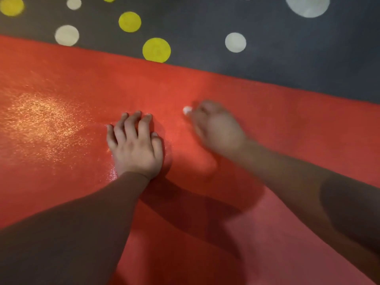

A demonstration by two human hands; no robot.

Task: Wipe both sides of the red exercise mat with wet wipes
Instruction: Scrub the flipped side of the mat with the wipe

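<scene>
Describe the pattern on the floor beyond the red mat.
Dark grey floor with yellow and white dots; head view.

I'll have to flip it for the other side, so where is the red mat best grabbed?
Probably the red mat by its far edge, the only edge in view: it lies flat and free on the dotted floor. Reach over, slide fingertips under from the floor side and pinch.

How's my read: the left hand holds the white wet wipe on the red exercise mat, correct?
No. The head view shows the right hand holding the white wet wipe on the red exercise mat; the left hand only presses on the mat, holding nothing.
</scene>
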